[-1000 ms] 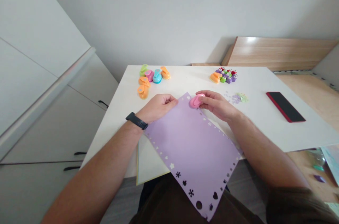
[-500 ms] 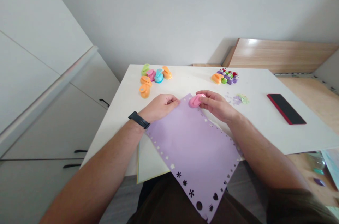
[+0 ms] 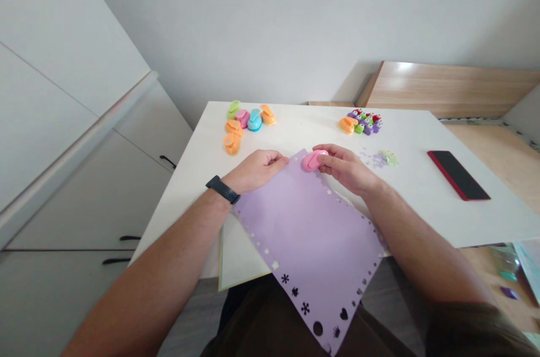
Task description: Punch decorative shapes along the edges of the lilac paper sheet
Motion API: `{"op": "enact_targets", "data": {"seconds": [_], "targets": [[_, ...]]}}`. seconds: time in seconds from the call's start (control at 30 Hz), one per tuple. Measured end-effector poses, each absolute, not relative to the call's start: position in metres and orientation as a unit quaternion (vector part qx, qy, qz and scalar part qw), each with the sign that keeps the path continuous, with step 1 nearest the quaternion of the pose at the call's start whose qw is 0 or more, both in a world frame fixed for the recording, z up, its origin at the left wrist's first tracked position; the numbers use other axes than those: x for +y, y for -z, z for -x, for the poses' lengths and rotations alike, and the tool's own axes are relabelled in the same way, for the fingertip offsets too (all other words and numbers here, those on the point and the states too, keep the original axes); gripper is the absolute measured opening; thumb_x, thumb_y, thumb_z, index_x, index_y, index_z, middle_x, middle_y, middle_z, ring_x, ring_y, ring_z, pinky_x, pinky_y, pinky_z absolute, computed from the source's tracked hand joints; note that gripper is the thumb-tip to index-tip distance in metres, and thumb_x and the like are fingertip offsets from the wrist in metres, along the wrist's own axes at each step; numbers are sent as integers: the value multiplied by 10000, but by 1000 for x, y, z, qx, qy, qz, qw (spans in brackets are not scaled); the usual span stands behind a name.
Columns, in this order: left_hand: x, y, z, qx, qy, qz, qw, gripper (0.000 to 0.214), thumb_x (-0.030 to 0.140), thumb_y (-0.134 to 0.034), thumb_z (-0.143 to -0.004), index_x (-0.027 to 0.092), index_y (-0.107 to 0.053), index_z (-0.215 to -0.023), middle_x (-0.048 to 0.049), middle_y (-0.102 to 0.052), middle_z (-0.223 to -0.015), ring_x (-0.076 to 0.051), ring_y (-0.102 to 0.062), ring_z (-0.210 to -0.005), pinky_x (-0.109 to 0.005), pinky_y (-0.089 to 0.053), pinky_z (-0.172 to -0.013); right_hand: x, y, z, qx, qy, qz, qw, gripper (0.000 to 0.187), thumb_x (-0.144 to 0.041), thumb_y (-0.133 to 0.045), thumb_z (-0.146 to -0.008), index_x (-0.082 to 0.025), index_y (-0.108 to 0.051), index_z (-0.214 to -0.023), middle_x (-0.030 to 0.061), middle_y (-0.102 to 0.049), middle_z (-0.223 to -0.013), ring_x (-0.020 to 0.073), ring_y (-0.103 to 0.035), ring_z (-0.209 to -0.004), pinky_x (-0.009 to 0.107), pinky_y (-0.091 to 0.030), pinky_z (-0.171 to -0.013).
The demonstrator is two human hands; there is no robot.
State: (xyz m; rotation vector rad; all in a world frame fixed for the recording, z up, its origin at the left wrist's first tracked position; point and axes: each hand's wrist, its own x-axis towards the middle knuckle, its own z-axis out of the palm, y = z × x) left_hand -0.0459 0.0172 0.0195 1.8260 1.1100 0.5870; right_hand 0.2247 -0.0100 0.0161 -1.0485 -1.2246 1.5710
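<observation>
A sheet of purple paper (image 3: 310, 222) lies slanted across the table's front edge, its near corner hanging over my lap. Shapes such as stars, hearts, crowns and snowflakes are cut out along its borders. My left hand (image 3: 264, 170) pinches the sheet's far left edge between thumb and fingers. Close by, my right hand (image 3: 343, 167) grips a pink craft punch (image 3: 313, 160), which sits on the far edge near the top corner. The punch covers that bit of the border.
Several colourful craft punches (image 3: 254, 120) stand at the back left. An orange punch (image 3: 347, 125) sits beside a cluster of small punches (image 3: 368, 122). Paper cutouts (image 3: 388, 158) lie right of my right hand, and a dark phone-like slab with a red edge (image 3: 459, 176) is farther right.
The view has shifted very slightly. Both hands, the purple paper and the pink punch keep the same positions relative to each other.
</observation>
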Motion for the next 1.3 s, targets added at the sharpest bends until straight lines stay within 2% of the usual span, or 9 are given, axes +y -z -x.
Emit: {"op": "enact_targets", "data": {"seconds": [0.1,0.2,0.37,0.47,0.67,0.87,1.3], "targets": [[17,-19,46,449,-227,-745,438,515,624,-490,-980,170,-696,-849,-12,-639,-748,-166,-549,-674,-276,-401,-602,-10,-17,-224,-490,-629,423,431,418,-422,-829,-855,-217,-705,-1197,68,-722,-1114,200,-663,-982,370,-505,-897],[18,-19,46,445,-221,-754,429,563,647,-431,-1001,170,-682,-838,-5,-603,-733,-169,-538,-690,-285,-411,-644,-10,-17,-224,-489,-630,422,431,415,-417,-826,-859,-216,-702,-1200,69,-724,-1111,199,-665,-982,369,-505,-895],[21,-18,47,450,-228,-746,433,608,676,-400,-1002,160,-715,-935,-38,-674,-851,-221,-604,-855,-310,-449,-783,-11,-18,-224,-488,-629,422,433,397,-406,-816,-867,-213,-702,-1195,74,-725,-1114,205,-666,-992,379,-507,-907],[22,-18,47,457,-235,-739,436,592,664,-407,-1001,161,-714,-953,-49,-690,-894,-233,-607,-888,-320,-447,-811,-12,-20,-223,-488,-630,421,434,390,-398,-815,-870,-210,-702,-1192,74,-726,-1109,202,-670,-990,374,-507,-904],[21,-19,47,445,-222,-755,427,515,601,-416,-1011,176,-662,-854,-7,-586,-770,-193,-546,-777,-306,-412,-728,-13,-22,-223,-487,-630,418,438,378,-410,-814,-870,-217,-707,-1176,68,-736,-1102,203,-683,-987,375,-517,-912],[20,-20,48,441,-214,-762,424,461,551,-447,-1002,182,-644,-807,1,-563,-749,-177,-530,-730,-300,-382,-661,-13,-21,-225,-490,-635,396,448,349,-399,-797,-893,-221,-706,-1180,76,-749,-1122,214,-701,-1001,399,-523,-954],[19,-17,49,446,-202,-761,425,389,535,-567,-945,173,-693,-881,-1,-609,-731,-144,-505,-639,-269,-341,-572,-13,-21,-224,-483,-631,398,458,340,-392,-797,-891,-224,-706,-1173,76,-757,-1122,213,-701,-998,404,-529,-954]]}}
